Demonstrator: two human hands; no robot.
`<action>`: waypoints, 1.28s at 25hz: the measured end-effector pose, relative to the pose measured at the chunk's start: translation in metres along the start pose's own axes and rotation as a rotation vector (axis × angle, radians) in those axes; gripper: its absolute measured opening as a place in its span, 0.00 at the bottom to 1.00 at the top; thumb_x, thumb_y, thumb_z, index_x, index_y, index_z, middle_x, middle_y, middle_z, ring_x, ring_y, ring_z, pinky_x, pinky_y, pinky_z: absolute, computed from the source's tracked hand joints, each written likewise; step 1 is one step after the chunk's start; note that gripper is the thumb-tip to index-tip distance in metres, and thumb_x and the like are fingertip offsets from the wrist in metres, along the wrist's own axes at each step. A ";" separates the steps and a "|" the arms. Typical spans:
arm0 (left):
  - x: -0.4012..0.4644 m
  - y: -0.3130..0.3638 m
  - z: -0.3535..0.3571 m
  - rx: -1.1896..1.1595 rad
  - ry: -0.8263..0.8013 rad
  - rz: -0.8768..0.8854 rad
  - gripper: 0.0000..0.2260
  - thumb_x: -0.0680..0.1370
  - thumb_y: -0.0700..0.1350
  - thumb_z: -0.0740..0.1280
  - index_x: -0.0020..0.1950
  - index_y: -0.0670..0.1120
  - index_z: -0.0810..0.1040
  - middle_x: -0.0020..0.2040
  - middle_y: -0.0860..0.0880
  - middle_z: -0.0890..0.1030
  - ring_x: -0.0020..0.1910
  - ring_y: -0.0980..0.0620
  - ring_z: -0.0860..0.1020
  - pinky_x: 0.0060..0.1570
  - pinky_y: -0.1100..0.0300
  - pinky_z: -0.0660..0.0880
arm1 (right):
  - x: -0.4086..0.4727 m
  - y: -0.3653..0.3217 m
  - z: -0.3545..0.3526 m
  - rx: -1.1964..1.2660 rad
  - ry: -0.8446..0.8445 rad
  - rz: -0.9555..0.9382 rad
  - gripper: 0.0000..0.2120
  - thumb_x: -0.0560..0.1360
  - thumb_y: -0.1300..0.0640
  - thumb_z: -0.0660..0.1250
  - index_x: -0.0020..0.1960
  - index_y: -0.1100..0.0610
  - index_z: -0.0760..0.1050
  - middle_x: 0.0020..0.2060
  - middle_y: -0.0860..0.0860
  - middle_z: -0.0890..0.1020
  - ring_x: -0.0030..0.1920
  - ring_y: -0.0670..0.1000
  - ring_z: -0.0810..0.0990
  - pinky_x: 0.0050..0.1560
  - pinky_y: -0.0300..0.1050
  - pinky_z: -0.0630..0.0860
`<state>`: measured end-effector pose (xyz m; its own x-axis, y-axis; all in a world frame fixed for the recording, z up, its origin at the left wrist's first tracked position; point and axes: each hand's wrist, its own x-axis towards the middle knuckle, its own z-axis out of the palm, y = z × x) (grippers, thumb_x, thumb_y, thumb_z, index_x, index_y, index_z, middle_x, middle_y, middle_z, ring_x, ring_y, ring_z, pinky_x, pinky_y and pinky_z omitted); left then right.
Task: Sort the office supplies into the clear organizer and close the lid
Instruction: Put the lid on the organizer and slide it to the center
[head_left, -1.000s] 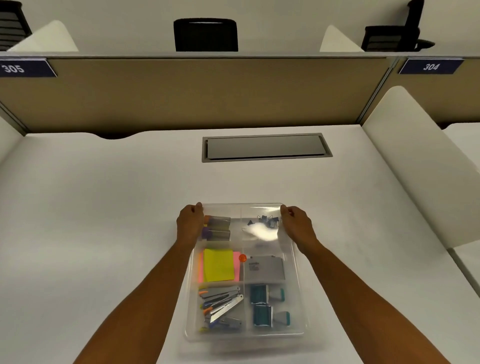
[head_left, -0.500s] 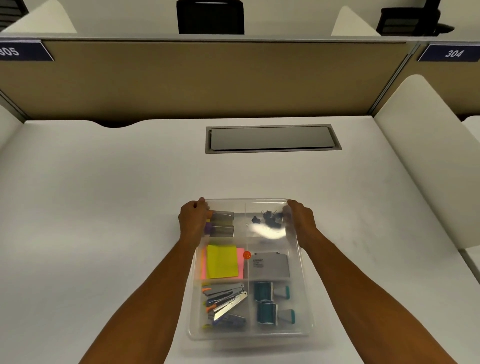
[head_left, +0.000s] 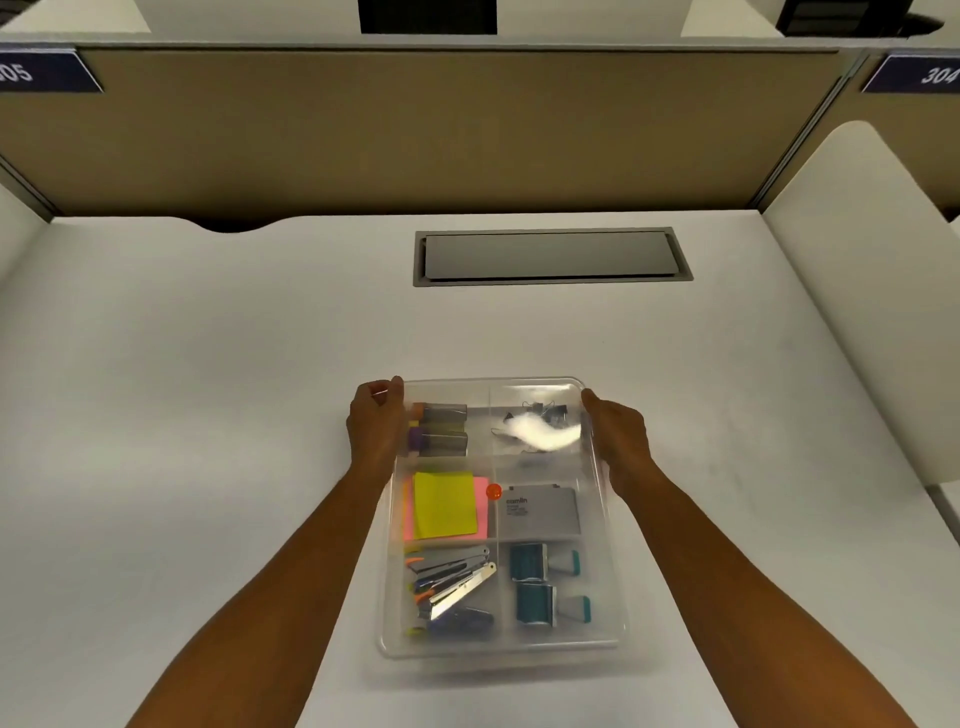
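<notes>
The clear organizer (head_left: 615, 587) lies on the white desk with its transparent lid down over the compartments. Inside I see two small tubes (head_left: 441, 428), black binder clips (head_left: 540, 415) under a glare spot, yellow and pink sticky notes (head_left: 445, 504), an orange pin (head_left: 493, 491), a grey staple box (head_left: 543, 512), staplers (head_left: 452, 587) and two teal stamps (head_left: 545, 582). My left hand (head_left: 375, 423) grips the far left corner of the lid. My right hand (head_left: 618, 434) holds the far right edge, fingers along the side.
A grey cable hatch (head_left: 550, 255) is set into the desk behind the organizer. A tan partition (head_left: 415, 130) closes the far edge, and a white divider (head_left: 857, 291) stands on the right.
Both hands stay at the lid's far corners. The view has tilted down slightly, and the organizer sits a little nearer me.
</notes>
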<state>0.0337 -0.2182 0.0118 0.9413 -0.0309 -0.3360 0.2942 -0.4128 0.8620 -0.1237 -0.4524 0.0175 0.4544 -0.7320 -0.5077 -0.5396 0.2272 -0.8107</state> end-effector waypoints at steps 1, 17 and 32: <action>-0.007 -0.004 -0.006 -0.009 -0.010 0.023 0.16 0.80 0.53 0.61 0.63 0.46 0.74 0.57 0.49 0.78 0.53 0.49 0.76 0.52 0.56 0.76 | -0.006 0.005 -0.005 -0.024 -0.011 -0.029 0.14 0.78 0.44 0.65 0.39 0.51 0.78 0.37 0.49 0.82 0.40 0.51 0.79 0.39 0.42 0.74; -0.167 -0.102 -0.047 0.110 -0.172 0.242 0.27 0.79 0.56 0.53 0.77 0.51 0.59 0.70 0.47 0.73 0.63 0.47 0.76 0.54 0.64 0.73 | -0.121 0.108 -0.026 -0.342 0.099 -0.225 0.14 0.80 0.42 0.58 0.55 0.52 0.71 0.46 0.49 0.79 0.42 0.45 0.78 0.42 0.39 0.72; -0.158 -0.110 -0.045 0.183 -0.184 0.305 0.23 0.83 0.52 0.51 0.77 0.49 0.56 0.74 0.48 0.66 0.70 0.53 0.67 0.57 0.81 0.60 | -0.121 0.109 -0.017 -0.533 0.161 -0.355 0.21 0.83 0.43 0.52 0.60 0.59 0.73 0.53 0.56 0.82 0.51 0.56 0.81 0.55 0.54 0.79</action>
<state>-0.1402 -0.1269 -0.0132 0.9308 -0.3325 -0.1519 -0.0441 -0.5145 0.8564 -0.2500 -0.3497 -0.0045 0.5799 -0.8003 -0.1525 -0.6723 -0.3643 -0.6445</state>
